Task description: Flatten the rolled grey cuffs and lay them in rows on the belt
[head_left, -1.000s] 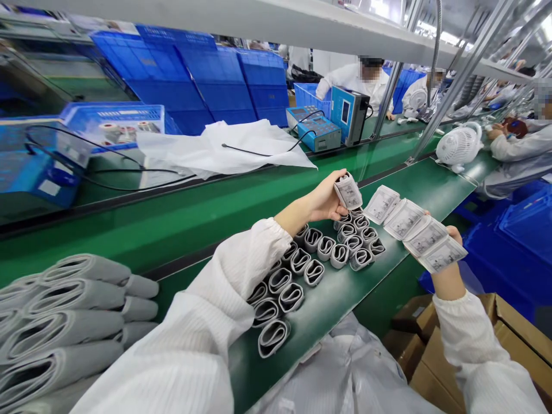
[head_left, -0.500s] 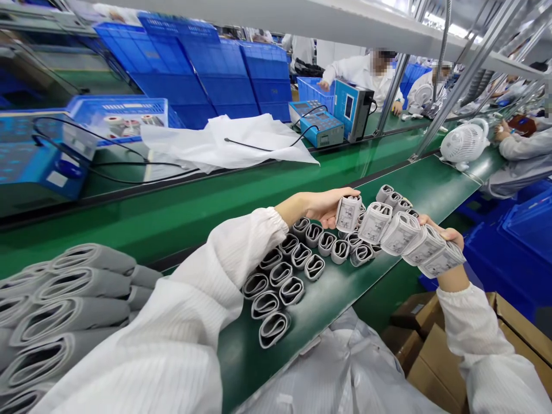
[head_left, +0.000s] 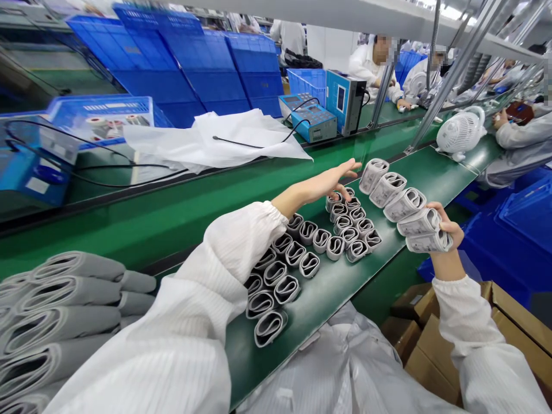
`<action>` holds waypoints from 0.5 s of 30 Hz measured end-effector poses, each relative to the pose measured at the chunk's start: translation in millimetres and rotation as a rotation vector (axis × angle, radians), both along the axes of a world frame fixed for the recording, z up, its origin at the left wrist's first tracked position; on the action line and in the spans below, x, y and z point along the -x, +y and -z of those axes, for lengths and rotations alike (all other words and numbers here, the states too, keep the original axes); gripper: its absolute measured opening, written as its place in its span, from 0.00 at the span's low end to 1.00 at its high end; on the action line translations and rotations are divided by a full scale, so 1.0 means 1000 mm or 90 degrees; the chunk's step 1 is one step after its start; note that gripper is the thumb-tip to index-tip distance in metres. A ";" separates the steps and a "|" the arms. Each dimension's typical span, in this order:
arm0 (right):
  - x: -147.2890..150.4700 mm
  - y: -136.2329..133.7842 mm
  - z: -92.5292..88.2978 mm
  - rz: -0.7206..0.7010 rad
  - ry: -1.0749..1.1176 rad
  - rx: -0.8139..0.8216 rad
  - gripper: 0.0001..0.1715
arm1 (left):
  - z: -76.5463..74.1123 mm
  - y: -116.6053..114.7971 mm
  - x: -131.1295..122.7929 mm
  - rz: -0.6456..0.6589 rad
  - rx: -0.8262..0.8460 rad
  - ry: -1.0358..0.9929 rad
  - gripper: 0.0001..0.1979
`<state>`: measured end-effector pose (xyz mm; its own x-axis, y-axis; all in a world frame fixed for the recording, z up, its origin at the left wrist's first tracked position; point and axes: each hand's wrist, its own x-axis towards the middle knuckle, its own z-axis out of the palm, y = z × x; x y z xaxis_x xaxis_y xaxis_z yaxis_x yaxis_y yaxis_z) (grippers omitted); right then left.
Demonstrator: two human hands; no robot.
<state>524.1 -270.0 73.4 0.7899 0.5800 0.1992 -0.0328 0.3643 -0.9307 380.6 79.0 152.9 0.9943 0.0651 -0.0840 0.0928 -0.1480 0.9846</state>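
Observation:
My left hand (head_left: pixel 330 181) is open, its fingers stretched out just above a cluster of rolled grey cuffs (head_left: pixel 342 223) standing on end. To its right, several rolled cuffs with printed faces (head_left: pixel 388 190) form a slanting row. My right hand (head_left: pixel 448 230) is closed around the near end of this row, on a rolled cuff (head_left: pixel 426 241); part of its grip is hidden behind the rolls. I cannot tell whether the whole row rests on the green work surface (head_left: pixel 319 307). More upright rolls (head_left: pixel 273 273) stand near my left forearm.
A pile of larger grey rolls (head_left: pixel 73 316) lies at the left. Across the belt are a white sheet (head_left: pixel 215 138), blue devices (head_left: pixel 345 100) and blue crates (head_left: pixel 254 69). A white fan (head_left: pixel 460 133) stands farther right. Cardboard boxes (head_left: pixel 435 356) are below right. Co-workers sit beyond.
My left hand has let go of the far end of the row of rolls, and its fingers have straightened. My right hand keeps its grip at the near end. The view has shifted slightly.

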 end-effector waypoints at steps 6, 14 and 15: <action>-0.042 0.027 0.043 -0.005 -0.116 0.123 0.26 | 0.008 0.003 0.032 -0.165 -0.173 -0.103 0.29; -0.056 0.048 0.118 -0.049 -0.039 0.240 0.27 | 0.058 -0.015 0.204 -0.171 -0.403 -0.076 0.22; -0.057 0.047 0.120 -0.051 -0.032 0.247 0.28 | 0.069 -0.021 0.227 -0.204 -0.398 -0.072 0.21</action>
<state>581.4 -222.8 -46.7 0.7341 0.6790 -0.0089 0.0025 -0.0158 -0.9999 153.6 58.4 83.8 0.9188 0.3578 0.1666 0.1290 -0.6712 0.7300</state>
